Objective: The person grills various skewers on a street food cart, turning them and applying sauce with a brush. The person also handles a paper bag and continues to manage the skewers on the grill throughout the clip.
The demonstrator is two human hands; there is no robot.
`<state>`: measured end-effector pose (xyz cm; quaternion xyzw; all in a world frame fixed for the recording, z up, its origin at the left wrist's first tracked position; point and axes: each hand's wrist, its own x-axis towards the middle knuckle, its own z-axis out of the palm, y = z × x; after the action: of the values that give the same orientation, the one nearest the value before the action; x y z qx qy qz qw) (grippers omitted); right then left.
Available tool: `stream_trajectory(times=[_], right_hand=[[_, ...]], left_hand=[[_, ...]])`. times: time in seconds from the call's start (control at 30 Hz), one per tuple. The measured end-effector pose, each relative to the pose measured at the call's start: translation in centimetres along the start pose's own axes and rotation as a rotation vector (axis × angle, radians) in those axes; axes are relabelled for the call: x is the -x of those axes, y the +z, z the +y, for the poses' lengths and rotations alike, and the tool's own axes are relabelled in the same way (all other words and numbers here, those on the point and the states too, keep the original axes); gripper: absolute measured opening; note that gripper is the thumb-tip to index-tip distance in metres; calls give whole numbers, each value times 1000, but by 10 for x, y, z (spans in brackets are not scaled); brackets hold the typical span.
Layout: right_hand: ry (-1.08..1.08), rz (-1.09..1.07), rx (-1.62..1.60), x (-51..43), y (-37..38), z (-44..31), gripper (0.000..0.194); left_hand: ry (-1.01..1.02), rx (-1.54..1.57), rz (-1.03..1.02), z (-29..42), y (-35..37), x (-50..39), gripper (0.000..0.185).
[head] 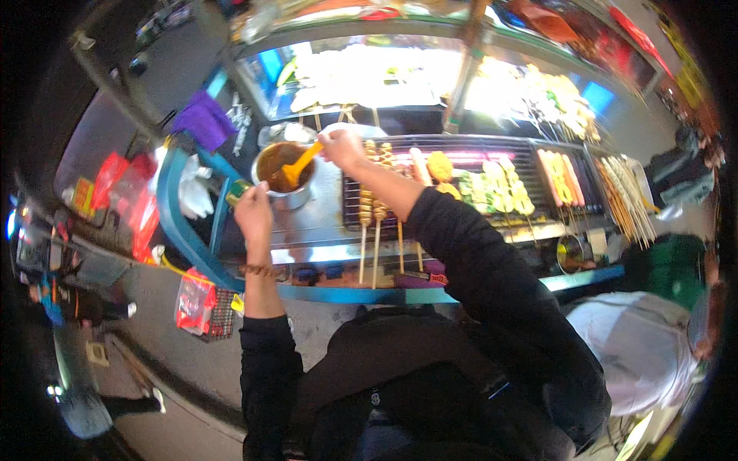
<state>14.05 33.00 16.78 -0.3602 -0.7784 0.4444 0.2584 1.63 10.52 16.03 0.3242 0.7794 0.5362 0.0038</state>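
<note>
My right hand (345,151) grips the handle of a yellow spatula or basting brush (301,165), whose head dips into brown sauce (275,159). The sauce fills much of a round metal pot (292,200) on a steel surface (328,196). Just left of the pot, my left hand (255,214) holds a small green object (237,191), perhaps a container; the fingers hide part of it. Below my right forearm, browned spiral-cut skewers (365,208) lie on the grill rack (350,222), their sticks pointing towards me.
Sausages and patties (440,166), pale green skewers (503,187) and bundled sticks (625,196) lie to the right. A blue cart rail (173,225) curves around the left side. Brightly lit food cases (375,75) stand behind. A person in a white top (631,351) is at lower right.
</note>
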Motion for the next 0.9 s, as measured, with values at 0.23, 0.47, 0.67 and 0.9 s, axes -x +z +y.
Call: stream_trajectory(times=[0.23, 0.47, 0.67, 0.9], right_hand=[[288, 12, -857, 24, -35, 8, 22], [187, 253, -543, 98, -233, 66, 28], [247, 364, -336, 164, -372, 147, 32], [276, 396, -326, 177, -402, 195, 28]], left_hand=[[-240, 142, -57, -11, -14, 5, 42], [237, -230, 49, 96, 28, 118, 18], [817, -84, -494, 190, 129, 230, 33], [1027, -415, -785, 220, 198, 271, 60]])
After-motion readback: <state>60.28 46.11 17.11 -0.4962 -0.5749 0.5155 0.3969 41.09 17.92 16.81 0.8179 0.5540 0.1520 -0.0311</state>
